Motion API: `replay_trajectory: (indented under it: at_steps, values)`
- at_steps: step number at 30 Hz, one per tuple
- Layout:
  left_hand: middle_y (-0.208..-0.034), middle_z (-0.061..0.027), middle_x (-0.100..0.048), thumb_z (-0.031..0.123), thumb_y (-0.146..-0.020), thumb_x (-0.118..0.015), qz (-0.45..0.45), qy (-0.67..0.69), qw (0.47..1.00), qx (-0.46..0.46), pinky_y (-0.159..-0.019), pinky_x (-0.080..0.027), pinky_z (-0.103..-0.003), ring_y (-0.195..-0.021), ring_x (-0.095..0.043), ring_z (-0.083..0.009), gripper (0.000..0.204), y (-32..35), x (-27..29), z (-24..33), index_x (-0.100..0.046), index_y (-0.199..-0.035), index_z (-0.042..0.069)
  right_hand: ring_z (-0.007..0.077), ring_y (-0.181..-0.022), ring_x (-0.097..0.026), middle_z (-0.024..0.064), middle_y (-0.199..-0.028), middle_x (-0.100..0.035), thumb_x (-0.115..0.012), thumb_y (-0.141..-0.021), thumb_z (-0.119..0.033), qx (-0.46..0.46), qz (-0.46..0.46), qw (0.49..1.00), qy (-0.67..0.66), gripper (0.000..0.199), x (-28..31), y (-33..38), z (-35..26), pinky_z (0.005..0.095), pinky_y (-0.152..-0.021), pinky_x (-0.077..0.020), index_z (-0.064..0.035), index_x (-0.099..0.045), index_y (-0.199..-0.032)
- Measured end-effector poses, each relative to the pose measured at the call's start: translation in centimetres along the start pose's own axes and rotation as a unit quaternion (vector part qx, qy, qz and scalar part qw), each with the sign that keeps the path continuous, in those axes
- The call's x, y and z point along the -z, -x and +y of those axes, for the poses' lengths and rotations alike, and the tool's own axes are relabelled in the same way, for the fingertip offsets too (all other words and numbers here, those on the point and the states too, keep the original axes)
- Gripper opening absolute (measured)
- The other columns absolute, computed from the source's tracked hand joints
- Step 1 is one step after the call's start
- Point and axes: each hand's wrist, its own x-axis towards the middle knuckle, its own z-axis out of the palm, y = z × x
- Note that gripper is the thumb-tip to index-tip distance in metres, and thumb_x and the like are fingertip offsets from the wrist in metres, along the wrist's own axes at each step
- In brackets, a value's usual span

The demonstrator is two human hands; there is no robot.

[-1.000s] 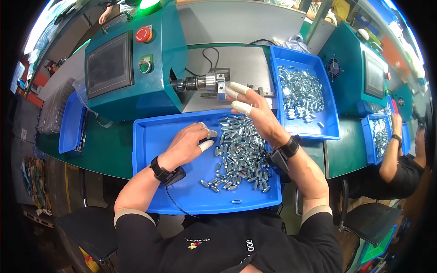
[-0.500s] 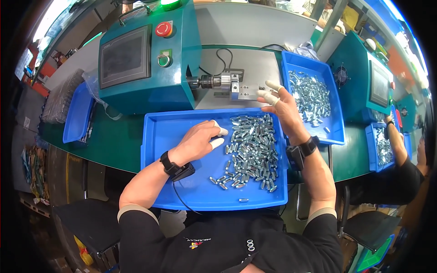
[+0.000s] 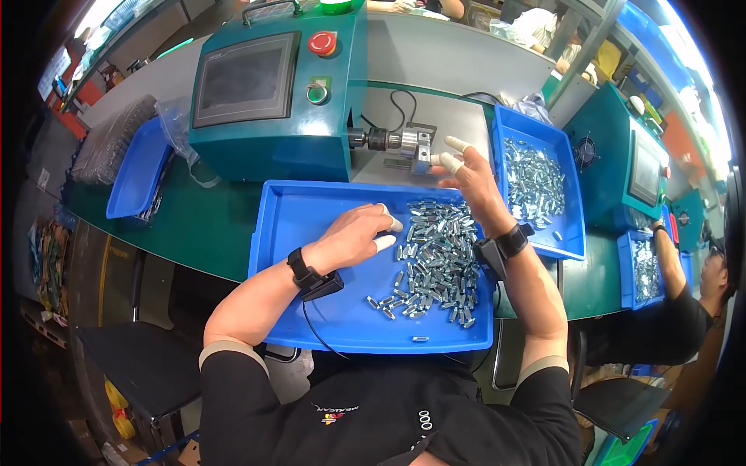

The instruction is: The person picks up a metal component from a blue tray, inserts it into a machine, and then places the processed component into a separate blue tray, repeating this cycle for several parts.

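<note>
The left hand (image 3: 359,234) rests loosely curled on the pile of small metal parts (image 3: 431,260) in the near blue tray (image 3: 311,311), and whether it pinches one I cannot tell. The right hand (image 3: 470,182), fingers (white-capped) spread, reaches the machine's chuck (image 3: 388,141). The side tray (image 3: 536,182) already holds many parts; a big pile remains.

The right hand (image 3: 472,180) covers whatever its fingertips meet at the small metal fixture (image 3: 420,147) — its grip cannot be judged; the left hand (image 3: 353,235) hides the parts beneath it.
</note>
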Motion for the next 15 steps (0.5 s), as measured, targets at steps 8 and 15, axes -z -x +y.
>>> replay_trajectory:
  at_steps: [8,15]
  values:
    - [-0.107,-0.0109,-0.068,0.016,-0.096,-0.078,-0.006,0.007,1.000,-0.001,-0.089,-0.055,-0.046,-0.103,-0.066,-0.0341,0.027,-0.2,0.1,-0.3,-0.076,-0.122,0.007,0.0296,-0.095,-0.078,0.0229,-0.101,-0.078,-0.074,-0.101,-0.038,0.014,0.114,0.925,0.362,0.073,0.6,-2.6,-2.1,0.0399,-0.083,-0.0596,0.0051,-0.051,-0.156]
    - [-0.106,-0.0109,-0.069,0.017,-0.096,-0.078,0.007,0.009,1.000,-0.003,-0.091,-0.054,-0.047,-0.105,-0.066,-0.0347,0.025,-0.1,-0.4,-0.7,-0.077,-0.119,0.007,0.0441,-0.094,-0.076,0.0279,-0.094,-0.077,-0.075,-0.092,-0.033,0.090,0.090,0.809,0.574,0.065,-0.5,-4.1,-2.9,0.0523,-0.084,-0.0601,0.0062,-0.061,-0.142]
